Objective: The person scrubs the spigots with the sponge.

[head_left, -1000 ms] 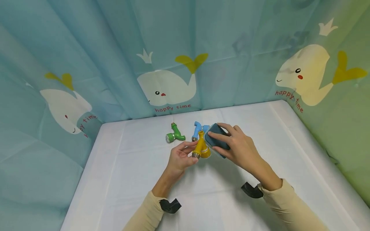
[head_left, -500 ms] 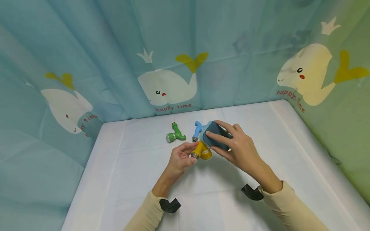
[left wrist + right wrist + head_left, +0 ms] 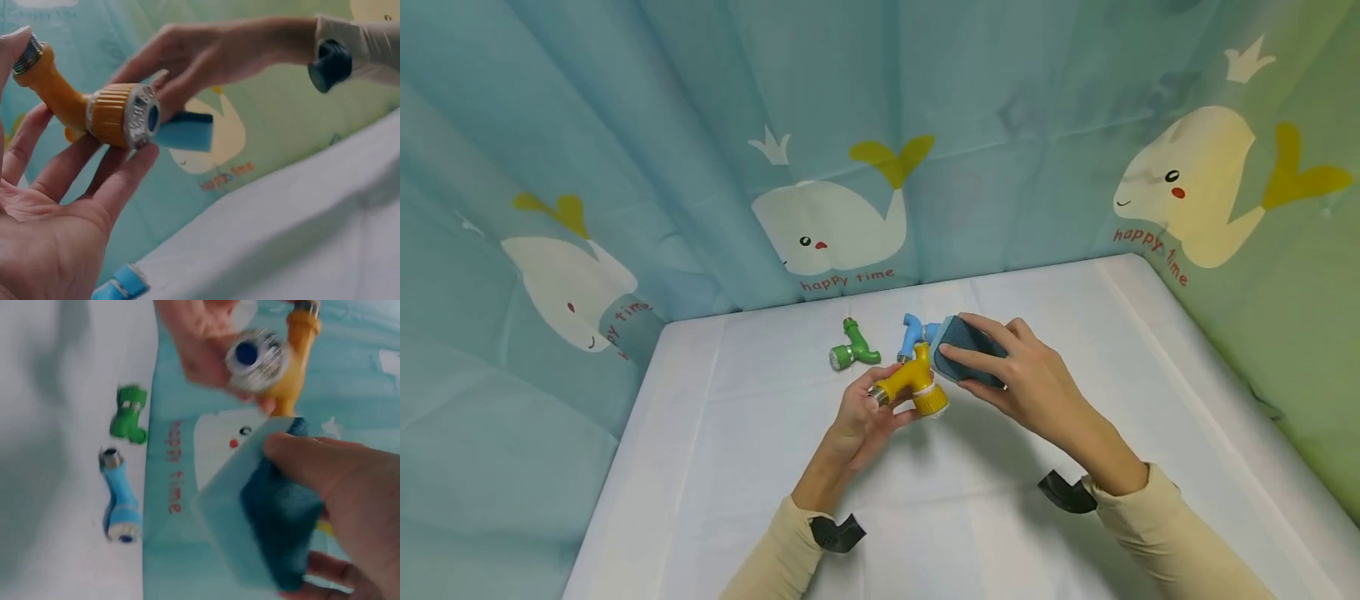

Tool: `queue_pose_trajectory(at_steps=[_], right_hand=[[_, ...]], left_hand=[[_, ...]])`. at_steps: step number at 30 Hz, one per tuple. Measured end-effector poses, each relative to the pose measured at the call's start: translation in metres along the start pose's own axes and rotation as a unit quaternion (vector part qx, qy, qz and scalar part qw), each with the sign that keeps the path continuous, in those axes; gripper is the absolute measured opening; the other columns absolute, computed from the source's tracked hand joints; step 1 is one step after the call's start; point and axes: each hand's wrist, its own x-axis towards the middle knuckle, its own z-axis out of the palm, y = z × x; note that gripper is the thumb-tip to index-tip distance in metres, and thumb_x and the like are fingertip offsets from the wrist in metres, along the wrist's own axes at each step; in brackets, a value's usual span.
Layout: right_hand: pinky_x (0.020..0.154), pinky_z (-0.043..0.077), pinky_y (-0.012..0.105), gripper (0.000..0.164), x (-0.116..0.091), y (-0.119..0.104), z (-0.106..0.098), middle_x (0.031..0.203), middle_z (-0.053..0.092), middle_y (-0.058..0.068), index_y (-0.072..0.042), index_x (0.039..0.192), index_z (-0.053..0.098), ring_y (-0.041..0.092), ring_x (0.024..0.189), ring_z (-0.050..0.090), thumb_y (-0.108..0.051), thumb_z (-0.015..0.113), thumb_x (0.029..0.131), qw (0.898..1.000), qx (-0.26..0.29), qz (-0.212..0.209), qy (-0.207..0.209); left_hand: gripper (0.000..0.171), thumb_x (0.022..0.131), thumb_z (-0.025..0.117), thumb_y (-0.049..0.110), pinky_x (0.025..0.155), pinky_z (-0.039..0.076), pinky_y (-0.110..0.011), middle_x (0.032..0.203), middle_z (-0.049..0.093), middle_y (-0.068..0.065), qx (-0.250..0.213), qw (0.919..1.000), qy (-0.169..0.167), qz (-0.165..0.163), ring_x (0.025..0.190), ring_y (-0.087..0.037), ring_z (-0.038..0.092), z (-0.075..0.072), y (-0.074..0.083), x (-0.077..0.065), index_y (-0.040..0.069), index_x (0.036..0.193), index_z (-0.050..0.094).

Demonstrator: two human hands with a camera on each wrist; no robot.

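My left hand (image 3: 859, 417) holds a yellow tap (image 3: 912, 379) above the table, thumb at its metal threaded end and fingers under its body, as the left wrist view shows. The tap's ribbed knob (image 3: 119, 114) points toward my right side. In my right hand (image 3: 1026, 375) is a blue sponge (image 3: 967, 354) with a darker scouring face, gripped between thumb and fingers. Its edge is right at the tap's spout (image 3: 922, 353). Behind them on the table lie a blue tap (image 3: 913, 333), partly covered by the sponge in the head view, and a green tap (image 3: 855, 345).
A white cloth covers the table (image 3: 760, 467). Behind it hangs a blue-green curtain (image 3: 700, 125) printed with whales, which turns along the right side too. Each wrist carries a black camera mount (image 3: 838, 533) at the sleeve cuff.
My left hand has turned the yellow tap, so its threaded end swings left and its knob shows more. The sponge moved left over the spout, then back right a little.
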Motion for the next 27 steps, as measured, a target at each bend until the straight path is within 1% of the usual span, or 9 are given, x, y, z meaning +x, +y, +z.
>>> queue_pose_trajectory(at_steps=[3, 6, 8, 10, 12, 15, 19, 23, 27], right_hand=[[0.058, 0.056, 0.038, 0.054, -0.002, -0.001, 0.000, 0.149, 0.054, 0.012, -0.026, 0.132, 0.072, 0.030, 0.090, 0.052, -0.027, 0.089, 0.081, 1.000, 0.007, 0.003, 0.008], [0.058, 0.056, 0.037, 0.042, -0.003, -0.006, 0.000, 0.150, 0.053, 0.012, -0.027, 0.134, 0.071, 0.029, 0.093, 0.053, -0.042, 0.074, 0.095, 1.000, 0.028, -0.005, 0.012], [0.058, 0.056, 0.036, 0.040, -0.003, -0.009, -0.002, 0.148, 0.054, 0.013, -0.026, 0.133, 0.072, 0.028, 0.093, 0.053, -0.048, 0.064, 0.100, 0.999, 0.043, -0.014, 0.013], [0.060, 0.057, 0.036, 0.039, -0.002, -0.013, -0.005, 0.148, 0.055, 0.012, -0.027, 0.131, 0.073, 0.027, 0.095, 0.054, -0.049, 0.066, 0.099, 0.998, 0.052, -0.024, 0.009], [0.063, 0.058, 0.037, 0.039, 0.000, -0.015, -0.007, 0.148, 0.055, 0.011, -0.029, 0.132, 0.072, 0.026, 0.095, 0.054, -0.042, 0.075, 0.095, 0.998, 0.047, -0.035, -0.003], [0.067, 0.058, 0.038, 0.051, 0.005, -0.017, -0.007, 0.148, 0.055, 0.010, -0.031, 0.131, 0.072, 0.028, 0.093, 0.054, -0.027, 0.089, 0.082, 0.999, 0.005, -0.043, -0.024], [0.065, 0.056, 0.040, 0.057, 0.005, -0.017, -0.007, 0.143, 0.058, 0.011, -0.029, 0.125, 0.076, 0.029, 0.089, 0.054, -0.019, 0.095, 0.072, 0.999, -0.030, -0.036, -0.009], [0.066, 0.057, 0.039, 0.055, 0.006, -0.022, -0.004, 0.145, 0.057, 0.012, -0.031, 0.128, 0.074, 0.030, 0.090, 0.055, -0.024, 0.093, 0.077, 0.999, -0.024, -0.045, -0.016], [0.064, 0.055, 0.036, 0.053, 0.005, -0.023, -0.001, 0.143, 0.059, 0.011, -0.030, 0.125, 0.076, 0.029, 0.085, 0.052, -0.024, 0.094, 0.075, 0.997, -0.061, -0.028, -0.035]], left_hand=[[0.053, 0.092, 0.078, 0.043, 0.102, 0.051, -0.045, 0.145, 0.049, -0.011, -0.019, 0.9998, -0.011, 0.004, 0.127, -0.028, 0.053, 0.000, 0.001, 0.000, 0.018, 0.135, 0.059], [0.054, 0.091, 0.079, 0.042, 0.102, 0.051, -0.044, 0.145, 0.047, -0.011, -0.019, 0.9998, -0.004, 0.006, 0.125, -0.027, 0.053, 0.001, 0.002, 0.000, 0.018, 0.136, 0.059], [0.051, 0.093, 0.078, 0.038, 0.102, 0.051, -0.044, 0.144, 0.047, -0.011, -0.014, 0.9999, 0.001, 0.004, 0.123, -0.027, 0.053, 0.001, 0.002, 0.001, 0.018, 0.135, 0.059], [0.050, 0.093, 0.078, 0.036, 0.103, 0.052, -0.043, 0.143, 0.047, -0.011, -0.005, 0.9999, 0.012, 0.004, 0.122, -0.026, 0.055, 0.001, 0.001, 0.002, 0.017, 0.135, 0.059], [0.050, 0.093, 0.078, 0.035, 0.103, 0.052, -0.043, 0.143, 0.048, -0.012, 0.002, 0.9997, 0.022, 0.004, 0.121, -0.026, 0.056, 0.001, 0.001, 0.002, 0.016, 0.135, 0.059], [0.049, 0.092, 0.080, 0.034, 0.102, 0.054, -0.042, 0.141, 0.049, -0.012, 0.009, 0.9989, 0.046, 0.002, 0.117, -0.025, 0.059, 0.002, -0.001, 0.003, 0.016, 0.133, 0.061], [0.048, 0.093, 0.079, 0.033, 0.098, 0.056, -0.042, 0.139, 0.049, -0.013, 0.014, 0.9970, 0.076, -0.008, 0.114, -0.024, 0.061, 0.005, -0.003, 0.003, 0.014, 0.132, 0.060], [0.048, 0.098, 0.072, 0.027, 0.101, 0.054, -0.045, 0.142, 0.047, -0.017, 0.023, 0.9955, 0.092, 0.001, 0.118, -0.026, 0.061, 0.008, -0.006, 0.006, 0.008, 0.138, 0.054], [0.045, 0.096, 0.068, 0.013, 0.100, 0.054, -0.045, 0.142, 0.050, -0.021, 0.039, 0.9919, 0.121, 0.003, 0.119, -0.026, 0.062, 0.012, -0.008, 0.007, 0.004, 0.137, 0.053]])
